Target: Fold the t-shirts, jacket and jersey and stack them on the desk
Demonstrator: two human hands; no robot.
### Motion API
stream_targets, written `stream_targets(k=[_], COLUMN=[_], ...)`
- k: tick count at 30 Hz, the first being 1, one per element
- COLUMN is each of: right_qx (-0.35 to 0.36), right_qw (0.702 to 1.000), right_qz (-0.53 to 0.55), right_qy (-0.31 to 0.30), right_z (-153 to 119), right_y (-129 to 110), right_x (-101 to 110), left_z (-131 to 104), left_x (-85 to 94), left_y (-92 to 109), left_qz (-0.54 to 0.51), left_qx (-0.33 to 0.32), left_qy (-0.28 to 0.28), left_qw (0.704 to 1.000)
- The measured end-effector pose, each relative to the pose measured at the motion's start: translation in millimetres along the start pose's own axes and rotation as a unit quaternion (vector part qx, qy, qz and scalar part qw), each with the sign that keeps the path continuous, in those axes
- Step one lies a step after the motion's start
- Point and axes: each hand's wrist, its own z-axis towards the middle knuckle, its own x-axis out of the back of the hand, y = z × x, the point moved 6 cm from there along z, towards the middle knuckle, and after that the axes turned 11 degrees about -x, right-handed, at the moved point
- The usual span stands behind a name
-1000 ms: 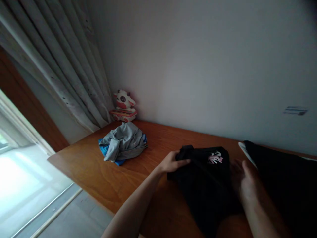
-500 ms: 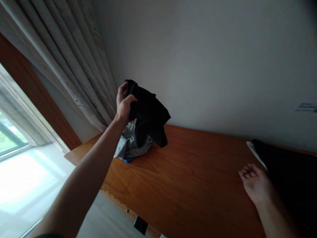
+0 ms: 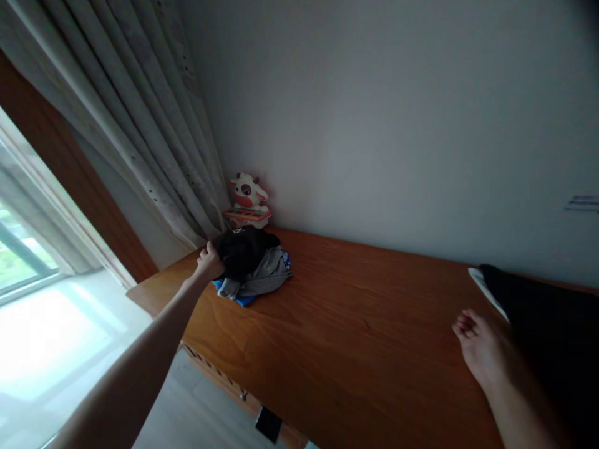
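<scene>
My left hand (image 3: 209, 262) is closed on the left edge of a black garment (image 3: 243, 249) with a small white print. The garment lies bunched on a grey cloth garment (image 3: 266, 274), with bits of blue cloth (image 3: 244, 300) showing underneath. My right hand (image 3: 477, 340) rests palm up near the right end of the wooden surface (image 3: 355, 349), fingers loosely curled and holding nothing visible. Beside it is a dark cloth item (image 3: 552, 324) with a pale edge; its shape is hard to make out.
A toy cow with a keyboard (image 3: 248, 202) stands in the back corner, behind the pile. A curtain (image 3: 154, 137) hangs at the left beside the bright window (image 3: 28, 262). The wall (image 3: 374, 125) bounds the back. A small black object (image 3: 268, 425) is at the surface's front edge.
My left hand has lowered the black garment from the air onto the grey one, uncovering the toy cow behind. My right hand has stayed about where it was.
</scene>
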Motion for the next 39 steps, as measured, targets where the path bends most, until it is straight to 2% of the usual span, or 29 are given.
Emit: stream_targets(k=[2,3,6,8,12,14,16,19,23,27,31,34,36,38,39], right_qx=[0.005,0.008,0.013,0.010,0.000,0.018,0.048,0.106,0.187,0.210,0.210,0.214,0.220,0.215,0.197], right_qw=[1.000,1.000,1.000,1.000,0.993,0.985,0.977,0.972,0.976,0.975,0.973,0.970,0.969,0.971,0.970], right_qz=[-0.006,-0.006,0.003,0.021,0.108,0.159,0.201,0.207,0.107,0.061,0.028,-0.009,-0.040,-0.099,-0.144], right_qy=[-0.002,-0.004,0.000,0.002,-0.042,-0.059,-0.050,-0.035,-0.002,0.042,0.095,0.118,0.110,0.048,-0.013], right_z=[0.6,0.2,-4.9,-11.7,-24.7,-26.7,-25.3,-20.3,-13.5,-6.4,-6.2,-14.2,-22.9,-32.9,-38.5], right_y=[0.0,-0.2,-0.7,-2.1,-10.7,-18.9,-26.8,-37.0,-46.4,-46.0,-42.0,-37.3,-31.6,-20.2,-10.4], right_x=[-0.3,-1.2,-5.7,-9.0,-12.2,-7.4,2.7,17.2,27.2,30.4,27.7,15.7,0.1,-25.5,-42.5], left_z=[-2.1,-2.4,-11.2,-27.9,-81.5,-103.1,-112.9,-110.4,-105.1,-103.7,-105.5,-107.1,-107.3,-107.1,-106.8], left_x=[0.8,0.2,-17.8,-44.5,-111.9,-142.1,-168.0,-198.8,-225.6,-229.6,-226.3,-227.6,-230.7,-234.2,-235.6], left_y=[9.3,20.4,73.6,120.0,214.1,248.6,270.2,277.4,263.4,257.9,267.1,270.4,268.4,265.1,263.3], left_qz=[0.018,0.012,-0.045,-0.102,-0.179,-0.197,-0.229,-0.292,-0.312,-0.315,-0.313,-0.308,-0.313,-0.328,-0.337], left_qx=[-0.039,-0.074,-0.191,-0.262,-0.399,-0.438,-0.433,-0.353,-0.254,-0.230,-0.258,-0.271,-0.263,-0.246,-0.233], left_qy=[0.018,0.030,0.018,-0.031,-0.146,-0.171,-0.172,-0.150,-0.165,-0.181,-0.188,-0.194,-0.199,-0.207,-0.212], left_qw=[0.999,0.997,0.980,0.959,0.887,0.861,0.855,0.876,0.900,0.903,0.894,0.891,0.890,0.888,0.887])
